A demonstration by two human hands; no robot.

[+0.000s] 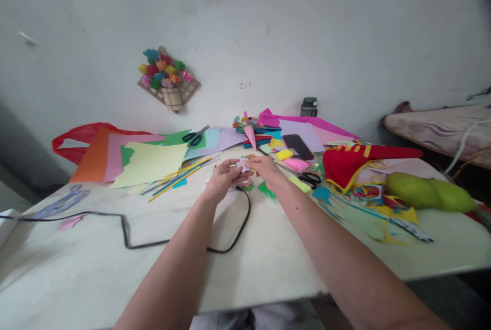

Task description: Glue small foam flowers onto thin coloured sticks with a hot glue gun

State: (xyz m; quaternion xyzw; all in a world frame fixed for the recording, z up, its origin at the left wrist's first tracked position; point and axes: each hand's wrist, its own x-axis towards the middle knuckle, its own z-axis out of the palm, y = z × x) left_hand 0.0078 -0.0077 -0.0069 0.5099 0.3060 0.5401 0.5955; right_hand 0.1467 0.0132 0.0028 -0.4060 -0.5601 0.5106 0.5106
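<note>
While a small, thin lilac piece (243, 166) is pinched between the bent fingers and thumb of the left hand (221, 179), its other side is held by the nearly closed fingertips of the right hand (266, 167), over the middle of the worktop (261, 273). Nearer, a smooth black cable (249, 207) is curved. To the left, slim yellow and blue strips (178, 180) are laid at a flat pale-yellow sheet (153, 162); to the right, black-handled scissors (310, 180) are seen. Beyond, colourful cutouts (243, 123) are clustered at a pink cone (250, 136). On the wall, crumpled flowers (163, 70) are held in a stick-built vase (172, 99).
</note>
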